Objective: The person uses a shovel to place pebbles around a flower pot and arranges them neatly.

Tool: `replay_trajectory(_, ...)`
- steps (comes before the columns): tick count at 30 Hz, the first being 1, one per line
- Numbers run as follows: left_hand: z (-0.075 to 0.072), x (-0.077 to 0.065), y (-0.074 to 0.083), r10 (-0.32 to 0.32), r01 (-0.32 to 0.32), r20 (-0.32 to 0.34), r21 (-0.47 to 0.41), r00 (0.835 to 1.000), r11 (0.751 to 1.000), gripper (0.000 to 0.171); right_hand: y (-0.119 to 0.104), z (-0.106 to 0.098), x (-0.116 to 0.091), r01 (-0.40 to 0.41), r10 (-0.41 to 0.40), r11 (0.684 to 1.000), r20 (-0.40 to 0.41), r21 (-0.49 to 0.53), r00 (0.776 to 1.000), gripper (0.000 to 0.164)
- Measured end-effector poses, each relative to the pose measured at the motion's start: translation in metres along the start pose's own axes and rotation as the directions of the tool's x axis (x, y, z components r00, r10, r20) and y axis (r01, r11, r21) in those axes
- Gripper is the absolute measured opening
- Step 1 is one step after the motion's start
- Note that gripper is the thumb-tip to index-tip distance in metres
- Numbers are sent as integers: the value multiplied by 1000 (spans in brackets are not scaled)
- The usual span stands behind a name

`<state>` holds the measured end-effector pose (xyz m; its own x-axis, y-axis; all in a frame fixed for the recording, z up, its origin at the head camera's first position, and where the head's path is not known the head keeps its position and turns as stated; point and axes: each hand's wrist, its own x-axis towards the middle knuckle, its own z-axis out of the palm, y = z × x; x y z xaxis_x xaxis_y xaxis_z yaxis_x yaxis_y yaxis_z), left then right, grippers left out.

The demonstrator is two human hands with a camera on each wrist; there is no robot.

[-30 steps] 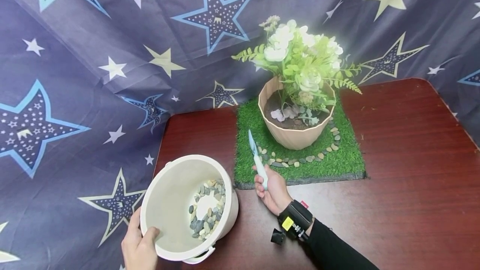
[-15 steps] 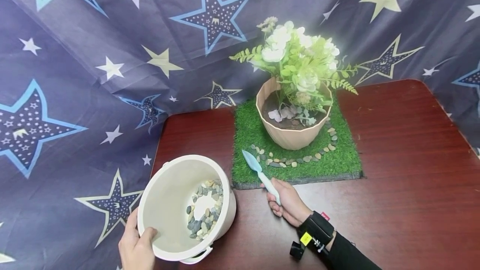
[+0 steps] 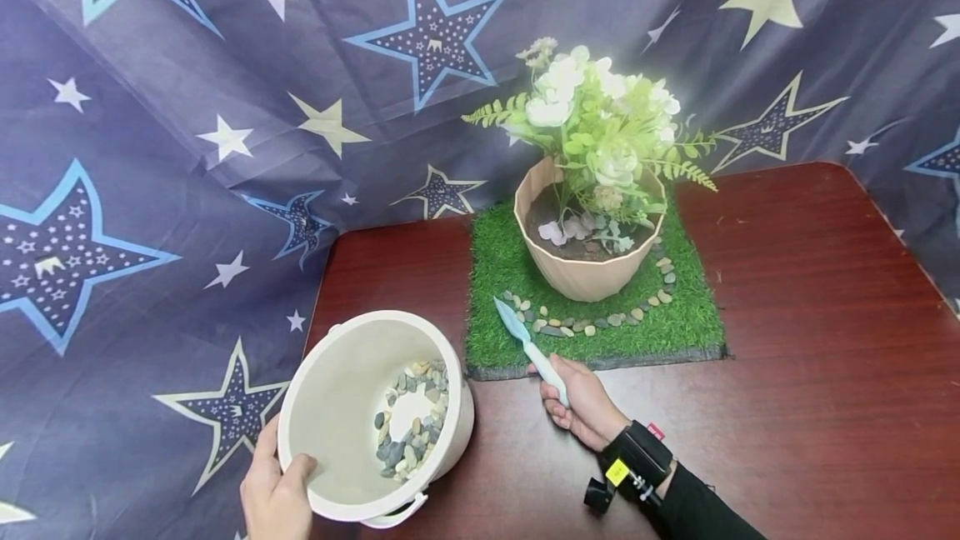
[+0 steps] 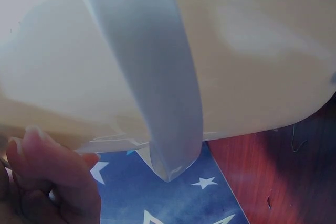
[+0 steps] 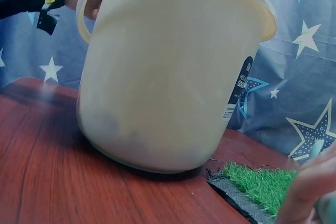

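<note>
My left hand grips the rim of a cream plastic bucket at the front left, thumb over the edge. Grey and tan pebbles lie inside, along the right side of its bottom. The bucket leans on the table in the right wrist view, its handle hanging at the side. In my right hand is a small light-blue garden trowel, held by its handle. Its blade points up and left over the front left of a green turf mat, beside a curved row of pebbles.
A pinkish-beige flowerpot with soil and white-flowered greenery stands on the mat. Around them is the reddish-brown table top. A star-patterned blue cloth hangs behind and to the left.
My right hand has moved back and to the right with the trowel. The blade has swung from pointing almost straight away to pointing left. My left hand and the bucket stay in place.
</note>
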<state>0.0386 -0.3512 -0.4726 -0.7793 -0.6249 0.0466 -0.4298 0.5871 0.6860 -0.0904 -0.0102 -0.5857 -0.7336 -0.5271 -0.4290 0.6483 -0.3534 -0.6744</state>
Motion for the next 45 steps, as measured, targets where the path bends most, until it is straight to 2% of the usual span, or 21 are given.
replay_trajectory(10, -1, 1, 0, 12, -12, -14, 37, 1000, 999, 71, 0, 1, -3, -6, 6, 996, 11, 89, 1000, 54)
replay_trajectory(26, -1, 1, -1, -4, 4, -8, 21, 1000, 1000, 72, -3, 2, -11, -22, 18, 995, 45, 97, 999, 54)
replay_trajectory(34, -1, 1, 0, -23, 23, 1, 31, 1000, 999, 72, -14, 8, -19, 24, -26, 999, 57, 45, 998, 49)
replay_trajectory(38, -3, 1, 1, -34, 34, 9, 50, 999, 998, 72, -25, 15, -27, 95, -88, 994, 96, -61, 991, 45)
replay_trajectory(40, -4, 0, 3, -37, 36, 13, 62, 999, 997, 72, -34, 22, -33, 152, -137, 978, 115, -141, 984, 42)
replay_trajectory(42, -4, -1, 6, -35, 34, 23, 75, 999, 997, 72, -43, 31, -42, 234, -205, 941, 138, -245, 969, 39)
replay_trajectory(44, -4, -4, 12, -21, 18, 29, 85, 999, 996, 72, -53, 41, -53, 346, -300, 860, 175, -376, 938, 33)
replay_trajectory(45, -3, -6, 15, 2, -4, 26, 85, 1000, 996, 72, -58, 46, -59, 405, -352, 797, 201, -448, 914, 29)
